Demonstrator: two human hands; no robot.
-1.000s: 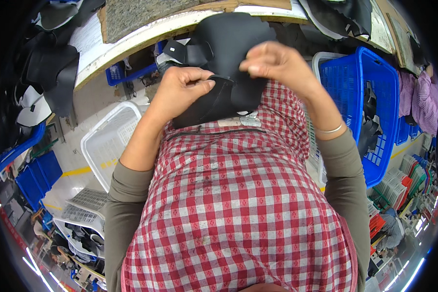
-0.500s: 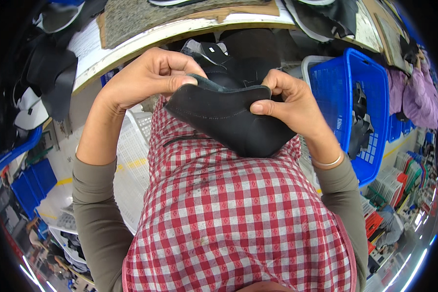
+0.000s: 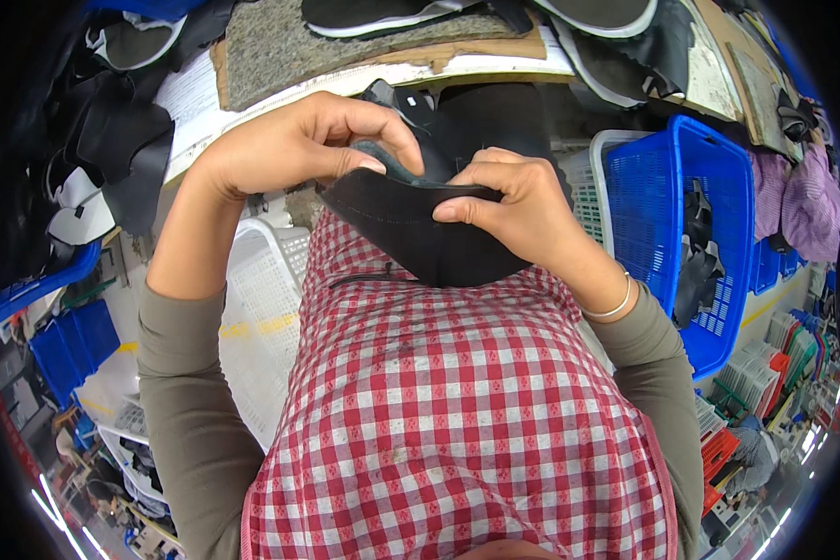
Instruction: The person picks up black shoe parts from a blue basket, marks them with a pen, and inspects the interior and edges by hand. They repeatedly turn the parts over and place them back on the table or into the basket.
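A soft black shoe upper [image 3: 411, 233] with a curved line of stitching hangs between my hands, above the lap of my checked apron. My left hand [image 3: 299, 149] grips its top edge at the left, thumb on the near side and fingertips reaching into the opening. Greyish lining shows there. With thumb and bent fingers, my right hand [image 3: 513, 201] pinches the same edge farther right. The fingertips behind the material are hidden. The lower part of the upper droops in a rounded fold.
Ahead stands a white-edged bench with a grey rough board [image 3: 345, 51] and several black shoe pieces with white rims. A blue basket [image 3: 667, 187] holding dark pieces is at the right. A white basket [image 3: 252, 308] stands left of my lap. Another person's purple sleeve [image 3: 807, 201] shows far right.
My right hand has slid left along the edge, nearer my left hand. The left fingers now reach further over the opening. The view has shifted slightly.
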